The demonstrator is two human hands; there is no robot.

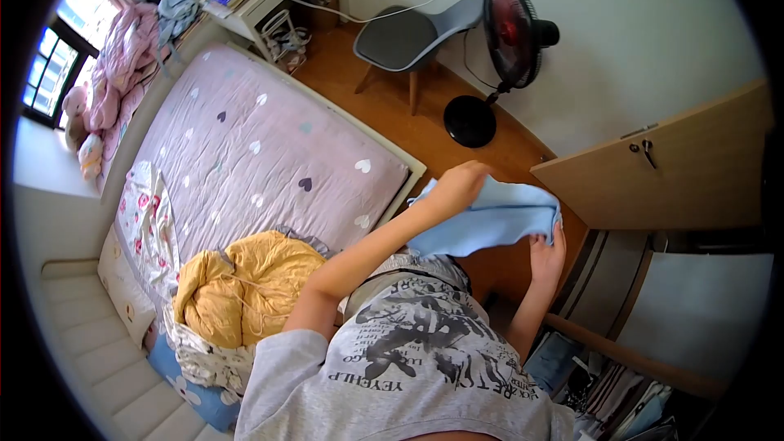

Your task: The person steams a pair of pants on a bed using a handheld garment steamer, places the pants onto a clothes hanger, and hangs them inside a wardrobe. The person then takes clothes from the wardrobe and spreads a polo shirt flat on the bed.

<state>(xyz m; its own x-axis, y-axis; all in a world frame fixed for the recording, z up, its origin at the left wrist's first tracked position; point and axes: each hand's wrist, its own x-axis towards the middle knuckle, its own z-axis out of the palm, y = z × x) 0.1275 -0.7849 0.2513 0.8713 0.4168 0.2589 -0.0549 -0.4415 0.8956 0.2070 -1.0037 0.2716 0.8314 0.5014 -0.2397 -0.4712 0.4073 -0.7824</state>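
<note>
A light blue piece of folded cloth (490, 216), perhaps a garment, is stretched out in front of my body, above the floor. My left hand (461, 186) is closed on its upper edge, the fingers partly turned away from view. At the other end, my right hand (548, 256) grips the lower right corner, thumb and fingers against the fabric. The cloth hangs with a fold running along its length, and part of it passes behind my left forearm.
To the left is a bed with a pink heart-patterned sheet (269, 139) and a bunched yellow quilt (249, 282). A grey chair (398, 39) and black fan (510, 37) stand ahead. At right, an open wooden door (670, 167) adjoins shelving with folded clothes (625, 400).
</note>
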